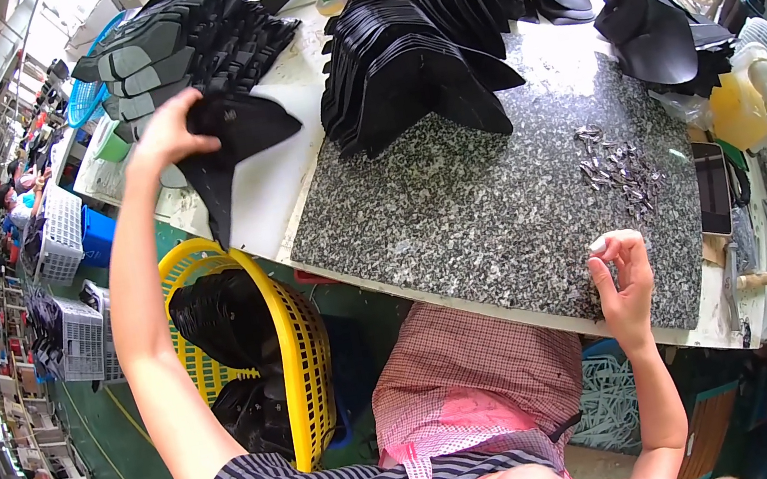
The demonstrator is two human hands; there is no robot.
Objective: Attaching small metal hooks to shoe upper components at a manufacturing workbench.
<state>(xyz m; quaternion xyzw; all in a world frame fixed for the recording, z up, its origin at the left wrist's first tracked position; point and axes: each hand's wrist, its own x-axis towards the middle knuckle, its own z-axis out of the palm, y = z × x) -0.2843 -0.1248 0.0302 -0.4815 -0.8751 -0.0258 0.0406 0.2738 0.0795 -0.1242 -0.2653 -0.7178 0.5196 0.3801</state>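
My left hand [168, 133] is stretched out to the far left, thumb and fingers closed on the edge of a black shoe-upper piece [244, 133]. The piece hangs over a white board, its narrow end pointing down. My right hand [627, 285] rests at the near right part of the speckled stone slab [418, 203], fingers curled in, with something white at one fingertip. Whether anything lies inside that curl is hidden. Beyond the slab's middle stands a thick stack of black shoe-upper pieces [420, 61]. Small dark scraps [617, 170] lie scattered beyond my right hand.
More black and grey pieces [160, 54] are piled at the far left. Below the table's left edge stands a yellow basket [310, 374] holding black pieces. To the right are a phone [712, 189], a hammer [758, 279], a yellow container [738, 114] and black parts [658, 31].
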